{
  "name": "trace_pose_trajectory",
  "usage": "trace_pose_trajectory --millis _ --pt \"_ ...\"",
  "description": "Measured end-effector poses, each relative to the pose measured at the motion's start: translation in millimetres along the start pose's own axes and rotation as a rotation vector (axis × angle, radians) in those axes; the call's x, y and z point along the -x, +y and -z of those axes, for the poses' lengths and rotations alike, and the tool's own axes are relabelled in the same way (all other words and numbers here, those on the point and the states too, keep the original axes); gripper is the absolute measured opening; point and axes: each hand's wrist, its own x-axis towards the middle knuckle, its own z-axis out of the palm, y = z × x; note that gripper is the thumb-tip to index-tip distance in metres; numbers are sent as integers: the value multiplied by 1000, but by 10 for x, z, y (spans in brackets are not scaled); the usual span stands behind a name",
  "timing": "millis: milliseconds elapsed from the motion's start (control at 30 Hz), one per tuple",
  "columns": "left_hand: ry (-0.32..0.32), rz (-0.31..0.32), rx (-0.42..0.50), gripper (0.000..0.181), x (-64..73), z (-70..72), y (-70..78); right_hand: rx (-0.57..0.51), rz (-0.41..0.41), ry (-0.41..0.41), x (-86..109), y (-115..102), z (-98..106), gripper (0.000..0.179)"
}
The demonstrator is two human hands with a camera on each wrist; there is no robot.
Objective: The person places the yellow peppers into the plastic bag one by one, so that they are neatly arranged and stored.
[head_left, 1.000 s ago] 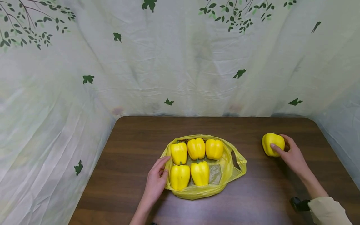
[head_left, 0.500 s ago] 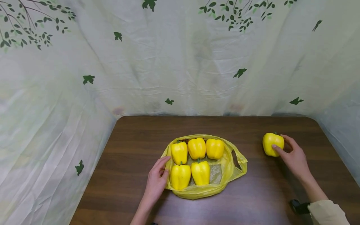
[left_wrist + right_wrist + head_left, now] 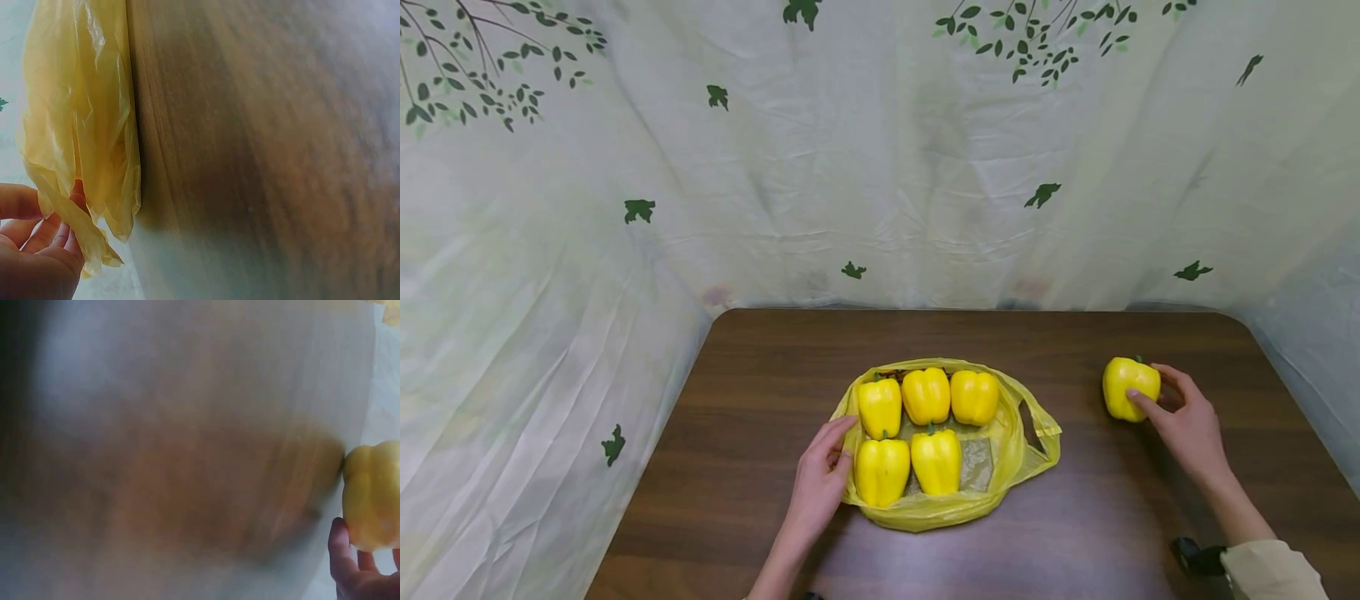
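Note:
A yellow plastic bag lies spread on the table, its mouth facing up. Inside it sit several yellow bell peppers, three in the back row and two in front. My left hand pinches the bag's left rim; in the left wrist view, fingers of the left hand show around a thin fold of the plastic. Off to the right, my right hand holds a single yellow bell pepper, thumb on its near side. The same pepper appears at the edge of the right wrist view, its green stem pointing away in the head view.
The dark wooden table has rounded far corners and meets a pale leaf-patterned curtain. One handle loop of the bag reaches toward the right. A dark wrist device is on the right forearm by a beige sleeve.
The pepper in my right hand has turned slightly and shifted a little right, showing more of its stem. My left hand, the bag and the peppers in it stay put.

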Motion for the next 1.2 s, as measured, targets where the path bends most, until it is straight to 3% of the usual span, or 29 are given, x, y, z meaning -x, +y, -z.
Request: trace_pose_trajectory --millis 433,1200 --pt "-5 -7 4 46 -10 6 1 -34 -73 1 121 -36 25 68" --pt "-3 7 -7 46 -7 4 11 0 41 17 353 -344 -9 60"
